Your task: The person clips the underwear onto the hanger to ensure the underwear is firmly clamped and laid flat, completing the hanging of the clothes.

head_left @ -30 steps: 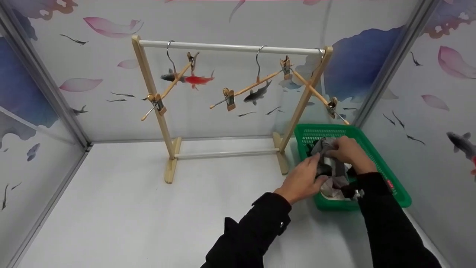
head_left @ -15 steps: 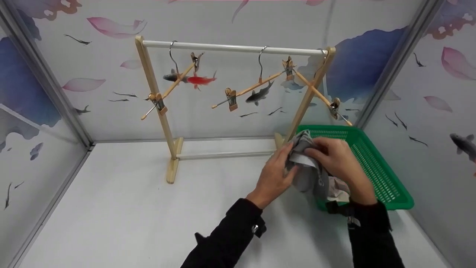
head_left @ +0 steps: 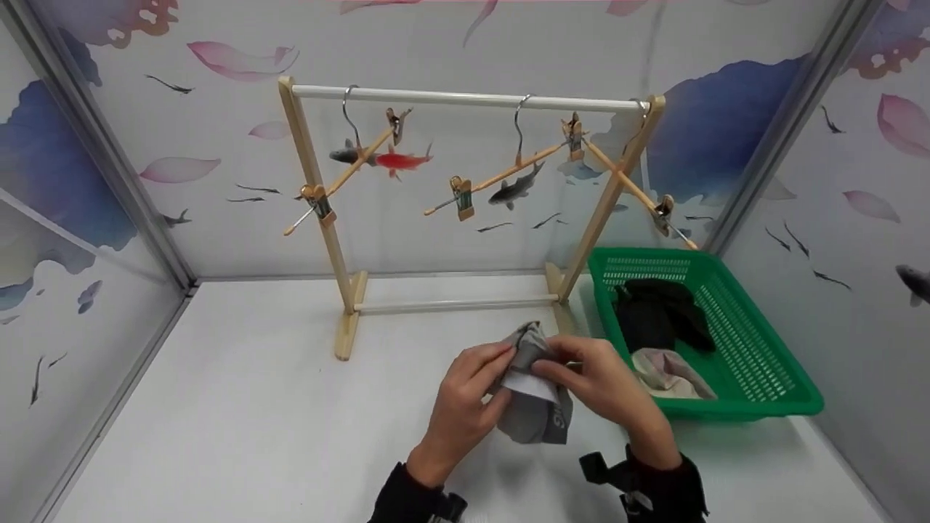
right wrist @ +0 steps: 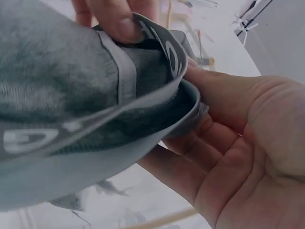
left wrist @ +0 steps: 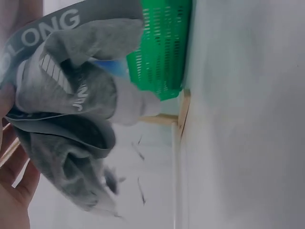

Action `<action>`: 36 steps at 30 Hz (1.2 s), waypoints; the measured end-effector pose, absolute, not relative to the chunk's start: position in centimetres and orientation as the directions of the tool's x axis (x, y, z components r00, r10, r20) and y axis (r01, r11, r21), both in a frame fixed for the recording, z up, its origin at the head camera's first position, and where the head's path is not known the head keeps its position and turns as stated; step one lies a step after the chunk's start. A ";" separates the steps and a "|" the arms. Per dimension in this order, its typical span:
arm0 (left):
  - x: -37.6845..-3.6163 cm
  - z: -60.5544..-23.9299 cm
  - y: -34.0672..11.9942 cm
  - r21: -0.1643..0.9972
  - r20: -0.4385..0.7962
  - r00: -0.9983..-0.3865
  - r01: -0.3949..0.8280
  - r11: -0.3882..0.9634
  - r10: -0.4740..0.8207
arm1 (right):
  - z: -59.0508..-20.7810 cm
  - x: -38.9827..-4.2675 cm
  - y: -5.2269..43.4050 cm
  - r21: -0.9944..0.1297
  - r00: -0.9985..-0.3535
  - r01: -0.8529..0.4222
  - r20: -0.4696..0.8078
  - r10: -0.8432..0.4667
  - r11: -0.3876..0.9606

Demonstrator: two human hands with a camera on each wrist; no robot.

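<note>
A pair of grey underpants (head_left: 534,425) hangs bunched between both hands over the white table, in front of the drying rack. Light lettering runs along the dark waistband (left wrist: 62,21) in the left wrist view. My left hand (head_left: 461,399) pinches the cloth from the left, thumb toward me. On the other side my right hand (head_left: 610,385) pinches the waistband edge between thumb and fingers. Seen from the right wrist, the waistband loops open near the right thumb (right wrist: 224,93), and a left-hand finger (right wrist: 114,21) presses on the fabric. The lower leg part dangles loose.
A wooden rack with a white top bar (head_left: 450,98) stands at the back. It carries three clip hangers, one being the middle hanger (head_left: 519,167). Right of it sits a green basket (head_left: 785,356) with black clothing (head_left: 654,312) and a pale pinkish garment (head_left: 672,374).
Both hands have lifted the grey underpants out of the green basket and brought them left and toward the body. The black and pale pieces stay behind in the basket.
</note>
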State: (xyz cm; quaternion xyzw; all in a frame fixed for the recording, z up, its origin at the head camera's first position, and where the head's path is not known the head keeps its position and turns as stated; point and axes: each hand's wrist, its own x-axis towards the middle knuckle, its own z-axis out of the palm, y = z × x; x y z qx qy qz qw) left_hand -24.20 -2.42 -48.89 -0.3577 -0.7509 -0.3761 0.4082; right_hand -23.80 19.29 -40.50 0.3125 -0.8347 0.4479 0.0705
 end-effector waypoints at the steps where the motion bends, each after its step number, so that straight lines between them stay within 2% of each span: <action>1: -24.0 -48.9 -2.8 0.274 0.879 -0.414 0.844 0.461 0.235 | -40.6 -23.6 19.0 -0.699 -0.792 -0.585 0.384 -0.474 0.411; 6: -23.3 -48.2 -5.2 0.349 0.827 -0.498 0.818 0.457 0.259 | -41.1 -22.5 17.0 -0.666 -0.774 -0.595 0.324 -0.543 0.450; 9: -22.9 -47.6 -6.5 0.372 0.815 -0.533 0.783 0.499 0.227 | -41.4 -22.0 15.6 -0.678 -0.763 -0.594 0.303 -0.571 0.433; 14: -22.2 -46.7 -6.7 0.414 0.804 -0.585 0.678 0.607 0.105 | -42.0 -21.1 13.8 -0.633 -0.787 -0.583 0.285 -0.546 0.510; 20: -21.7 -46.0 -6.2 0.543 0.730 -0.683 0.553 0.632 -0.030 | -43.2 -20.7 12.2 -0.568 -0.824 -0.558 0.289 -0.488 0.605; 23: -21.6 -45.9 -6.1 0.559 0.715 -0.698 0.531 0.637 -0.046 | -43.9 -20.8 11.7 -0.526 -0.818 -0.574 0.339 -0.464 0.628; 28: -21.6 -45.6 -6.3 0.578 0.704 -0.706 0.515 0.633 -0.069 | -44.8 -21.6 11.4 -0.421 -0.770 -0.631 0.443 -0.460 0.651; 36: -21.4 -45.2 -6.7 0.597 0.695 -0.714 0.506 0.623 -0.086 | -44.7 -22.5 12.0 -0.453 -0.808 -0.588 0.348 -0.475 0.670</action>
